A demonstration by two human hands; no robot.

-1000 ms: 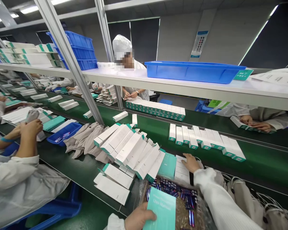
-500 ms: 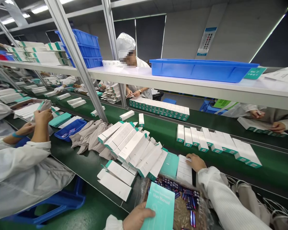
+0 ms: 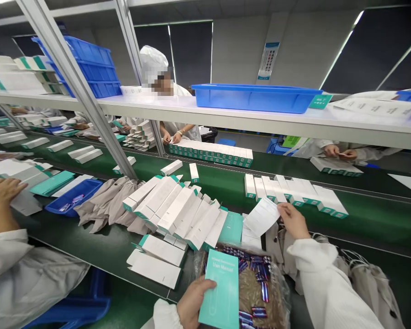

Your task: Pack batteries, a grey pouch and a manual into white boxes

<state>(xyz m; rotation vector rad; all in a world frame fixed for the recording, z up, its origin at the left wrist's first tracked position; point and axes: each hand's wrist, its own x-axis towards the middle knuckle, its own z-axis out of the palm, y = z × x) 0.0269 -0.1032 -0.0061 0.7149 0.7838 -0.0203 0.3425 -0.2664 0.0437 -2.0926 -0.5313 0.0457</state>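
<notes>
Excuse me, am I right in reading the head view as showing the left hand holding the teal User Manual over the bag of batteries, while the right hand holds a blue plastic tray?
Not quite: the head view shows the right hand holding a white paper sheet, not a blue plastic tray. The rest stands: the left hand holds the teal User Manual over the bag of batteries.

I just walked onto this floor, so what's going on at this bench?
At a green conveyor belt, a person's left hand holds a teal user manual, and the right hand holds a white sheet. Below them sits a clear bag of blue batteries, beside white boxes with teal ends. A co-worker works across the belt.
</notes>
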